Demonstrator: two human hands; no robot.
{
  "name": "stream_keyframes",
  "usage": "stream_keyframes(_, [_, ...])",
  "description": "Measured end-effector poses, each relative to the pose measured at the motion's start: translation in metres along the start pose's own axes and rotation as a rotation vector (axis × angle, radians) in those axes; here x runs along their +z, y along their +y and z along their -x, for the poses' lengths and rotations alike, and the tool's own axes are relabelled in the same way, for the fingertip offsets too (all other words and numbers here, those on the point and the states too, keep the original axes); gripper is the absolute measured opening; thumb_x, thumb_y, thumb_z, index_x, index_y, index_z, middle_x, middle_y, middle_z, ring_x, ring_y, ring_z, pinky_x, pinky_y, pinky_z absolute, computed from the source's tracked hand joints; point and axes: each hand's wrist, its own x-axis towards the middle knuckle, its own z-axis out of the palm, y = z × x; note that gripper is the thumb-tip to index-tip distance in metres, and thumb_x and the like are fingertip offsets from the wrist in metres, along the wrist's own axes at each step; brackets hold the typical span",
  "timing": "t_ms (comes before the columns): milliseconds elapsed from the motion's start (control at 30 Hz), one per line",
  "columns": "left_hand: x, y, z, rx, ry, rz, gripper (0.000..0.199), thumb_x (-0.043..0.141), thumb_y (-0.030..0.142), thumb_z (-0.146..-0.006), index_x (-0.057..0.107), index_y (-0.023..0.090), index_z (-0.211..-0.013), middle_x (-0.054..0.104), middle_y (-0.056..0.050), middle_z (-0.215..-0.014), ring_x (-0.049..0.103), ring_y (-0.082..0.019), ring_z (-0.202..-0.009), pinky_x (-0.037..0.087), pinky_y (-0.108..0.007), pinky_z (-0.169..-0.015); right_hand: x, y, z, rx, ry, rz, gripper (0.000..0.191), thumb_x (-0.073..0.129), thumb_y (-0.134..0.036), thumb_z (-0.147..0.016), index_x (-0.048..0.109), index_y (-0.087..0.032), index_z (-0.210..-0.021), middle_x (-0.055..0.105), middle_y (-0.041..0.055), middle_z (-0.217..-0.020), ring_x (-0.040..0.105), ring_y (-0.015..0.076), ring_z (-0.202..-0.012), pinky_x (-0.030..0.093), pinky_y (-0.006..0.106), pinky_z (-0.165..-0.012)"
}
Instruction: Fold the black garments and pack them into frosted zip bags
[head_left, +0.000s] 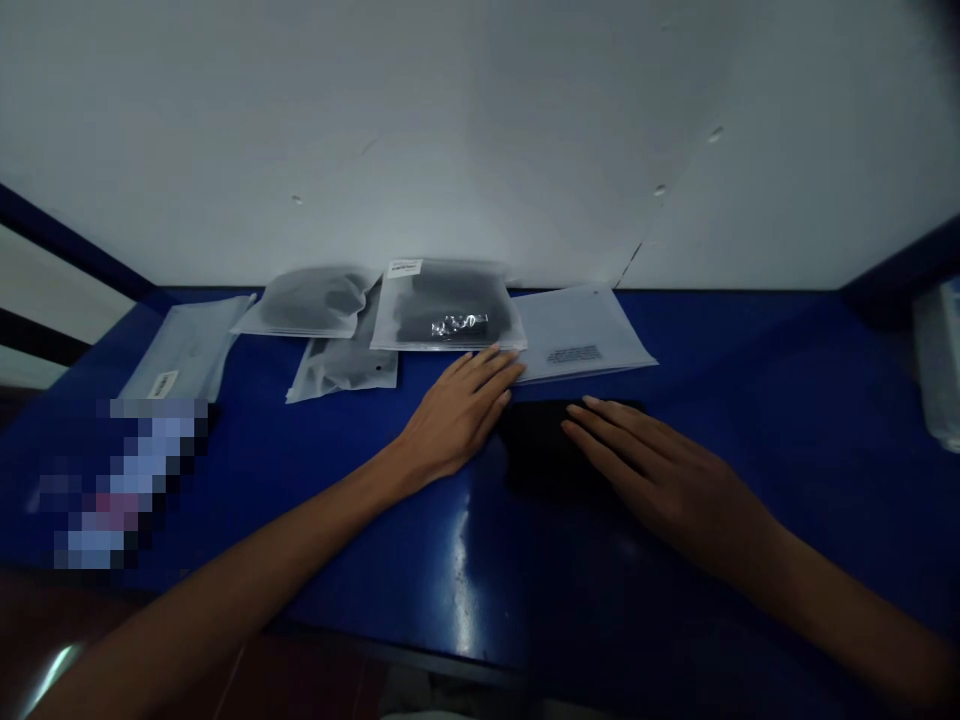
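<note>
A dark, flat item (536,450) lies on the blue table, its details lost in the dim light. My right hand (652,460) rests flat over its right part, fingers stretched out to the left. My left hand (465,410) lies spread at the item's upper left corner, its fingertips by the lower edge of a frosted bag (450,300) with a black thing inside and a white label. Right of that bag, a flat frosted bag (589,335) with small print lies just beyond both hands. Neither hand is closed around anything.
More frosted bags lie at the left: one with dark contents (311,300), one partly beneath it (349,365), and a labelled one (187,345). A pixelated object (139,480) is nearer. A pale wall (480,140) stands behind the blue table (390,570); a whitish package (941,365) is far right.
</note>
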Motion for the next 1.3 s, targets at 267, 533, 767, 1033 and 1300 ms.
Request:
stream_keyframes(267, [0.0,-0.011,0.0,0.099,0.183,-0.161,0.021,0.055,0.027,-0.106,0.072,0.018,-0.116,0.08,-0.005,-0.11,0.075,-0.02,-0.11,0.049,-0.044,-0.113,-0.003,-0.003,-0.002,-0.075,0.091,-0.052,0.043,0.059,0.001,-0.094,0.062,-0.01,-0.135,0.068,0.0082,-0.136,0.063,0.0259,-0.114,0.056,0.042,-0.096])
stream_keyframes(533, [-0.007,-0.001,0.01,0.132,0.191,-0.208,0.022,0.049,0.021,-0.107,0.068,0.017,-0.116,0.079,-0.003,-0.098,0.075,-0.013,-0.079,0.058,-0.023,-0.07,-0.013,-0.007,-0.006,-0.144,0.187,-0.179,0.033,0.055,-0.003,-0.096,0.068,-0.01,-0.126,0.07,0.0122,-0.132,0.064,0.0248,-0.123,0.055,0.04,-0.107])
stream_keyframes(767, [-0.01,0.006,0.013,0.214,0.189,-0.178,0.023,0.048,0.017,-0.107,0.07,0.016,-0.113,0.076,-0.007,-0.112,0.074,-0.016,-0.098,0.059,-0.024,-0.078,-0.016,-0.007,-0.012,-0.153,0.255,-0.315,0.021,0.06,-0.005,-0.095,0.07,-0.01,-0.112,0.074,0.0151,-0.123,0.064,0.0251,-0.127,0.056,0.04,-0.109])
stream_keyframes(1033, [-0.009,0.011,0.014,0.261,0.297,-0.061,0.018,0.055,0.016,-0.104,0.065,0.015,-0.119,0.075,-0.009,-0.116,0.075,-0.017,-0.102,0.063,-0.026,-0.084,0.001,-0.01,-0.006,-0.013,0.176,-0.428,0.032,0.054,-0.002,-0.096,0.06,-0.017,-0.125,0.067,0.0156,-0.137,0.052,0.0258,-0.142,0.054,0.048,-0.111])
stream_keyframes(1300, [-0.012,0.014,0.016,0.361,0.134,0.031,0.029,0.049,0.023,-0.104,0.059,0.012,-0.13,0.071,-0.015,-0.122,0.073,-0.022,-0.108,0.065,-0.031,-0.084,0.009,0.0,0.005,0.237,0.101,-0.467,0.039,0.049,-0.007,-0.1,0.05,-0.022,-0.136,0.059,0.0144,-0.147,0.059,0.0241,-0.135,0.064,0.031,-0.087])
